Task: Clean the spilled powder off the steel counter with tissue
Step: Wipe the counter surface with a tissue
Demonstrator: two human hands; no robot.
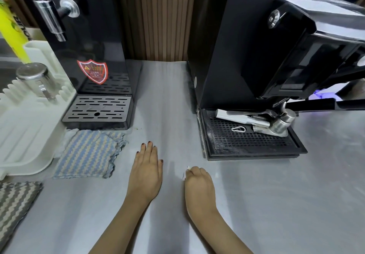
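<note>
Landmark: black drip tray (254,152) under the right-side machine (246,46).

- Surface (276,204): brushed steel, streaky glare.
- Right hand (197,182): down on the surface, near the tray's front-left corner, just in front of it. Grip curled, bunched round a tissue (184,177). Only small white scraps of it show, past the knuckles and at the thumb side.
- Left hand (147,171): further left of the tray, beside the right hand but apart from it. Palm down on the surface, grip spread flat, fingers straight and close together, holding nothing.
- Powder (217,145): pale dusting on the tray's grate at its left and front-left edge. Whether more lies on the surface next to the tray cannot be told through the glare.
- On the tray, toward its back: steel tools (280,123) lying in a heap; a white clip (238,129) just in front of them.
- Well left of the tray, past the left hand: blue striped cloth (88,155), folded, flat on the surface.
</note>
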